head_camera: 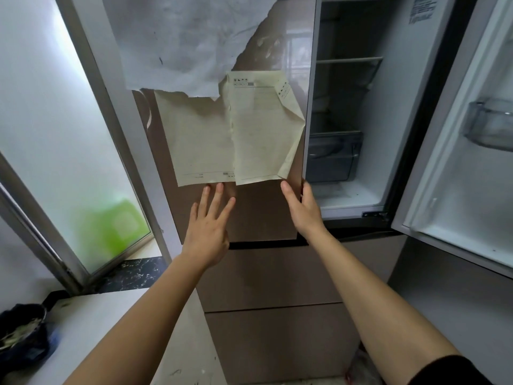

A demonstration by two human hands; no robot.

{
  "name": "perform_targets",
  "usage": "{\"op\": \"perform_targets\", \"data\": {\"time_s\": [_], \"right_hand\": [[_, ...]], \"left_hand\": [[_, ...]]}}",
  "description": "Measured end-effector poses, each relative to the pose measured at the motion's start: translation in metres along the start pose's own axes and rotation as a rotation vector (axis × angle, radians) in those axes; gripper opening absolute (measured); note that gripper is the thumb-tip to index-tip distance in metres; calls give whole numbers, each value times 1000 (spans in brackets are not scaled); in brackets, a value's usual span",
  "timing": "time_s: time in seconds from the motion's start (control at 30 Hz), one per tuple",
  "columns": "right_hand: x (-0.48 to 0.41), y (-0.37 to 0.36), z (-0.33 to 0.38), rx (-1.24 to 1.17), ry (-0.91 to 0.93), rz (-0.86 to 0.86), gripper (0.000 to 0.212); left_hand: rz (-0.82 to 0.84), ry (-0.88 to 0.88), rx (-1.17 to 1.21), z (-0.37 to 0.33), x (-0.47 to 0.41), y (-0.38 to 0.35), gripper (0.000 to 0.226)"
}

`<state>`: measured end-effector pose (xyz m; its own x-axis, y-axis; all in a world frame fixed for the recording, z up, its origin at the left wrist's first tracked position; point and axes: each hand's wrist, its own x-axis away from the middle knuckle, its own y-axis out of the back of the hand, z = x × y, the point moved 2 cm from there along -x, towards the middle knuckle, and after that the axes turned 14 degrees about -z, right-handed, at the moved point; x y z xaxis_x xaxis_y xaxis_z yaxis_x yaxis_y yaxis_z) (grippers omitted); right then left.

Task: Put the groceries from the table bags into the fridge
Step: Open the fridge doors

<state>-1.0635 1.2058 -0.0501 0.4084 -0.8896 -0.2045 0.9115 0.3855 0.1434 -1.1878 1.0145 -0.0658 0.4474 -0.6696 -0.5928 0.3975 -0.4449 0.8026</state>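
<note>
Neither grip carries any groceries; both are at the fridge's left door (258,218), which is closed, while the right door (472,176) stands swung wide open. The right grip (304,209) pinches the left door's free edge, with the thumb laid on the brown front and the fingers curled round behind the edge. The left grip (208,226) is spread flat, fingers apart, with its fingertips just beneath the yellowed papers (236,134) stuck to the door; whether the palm actually presses the panel I cannot tell. That free edge runs straight up and down through the right grip, and the hinge side lies beyond the left grip, farther left, so I judge that the door would swing out towards the person and away to the left, with the right grip leading because it is already on the edge. Just right of the right grip lies the open compartment, with its bare white floor (347,195) and a clear drawer (333,157) above it. Well below and left of the left grip, a dark bag (22,334) sits on the white tabletop (111,329), its contents unclear.
</note>
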Motion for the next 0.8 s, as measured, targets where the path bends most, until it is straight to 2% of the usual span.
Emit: {"op": "perform_targets", "data": {"time_s": [0.17, 0.27, 0.37, 0.5, 0.57, 0.7, 0.8], "right_hand": [[-19, -18, 38, -207, 1, -148, 87], [-21, -29, 49, -193, 71, -204, 83], [-19, -31, 46, -181, 95, -258, 79], [-8, -29, 48, -231, 89, -293, 67], [0, -28, 51, -237, 94, -300, 69], [34, -24, 51, -136, 121, -435, 66], [63, -21, 43, -75, 212, -495, 67]], "left_hand": [[37, -53, -100, 14, -2, 1, 84], [-5, -34, -109, 23, 3, 3, 84], [43, 31, -82, 36, 8, 4, 87], [94, -19, -46, 45, 9, 5, 86], [94, -26, -14, 46, 9, 4, 84], [-73, -39, 119, 50, 19, -3, 78], [-88, 24, 187, 48, 27, -1, 75]]}}
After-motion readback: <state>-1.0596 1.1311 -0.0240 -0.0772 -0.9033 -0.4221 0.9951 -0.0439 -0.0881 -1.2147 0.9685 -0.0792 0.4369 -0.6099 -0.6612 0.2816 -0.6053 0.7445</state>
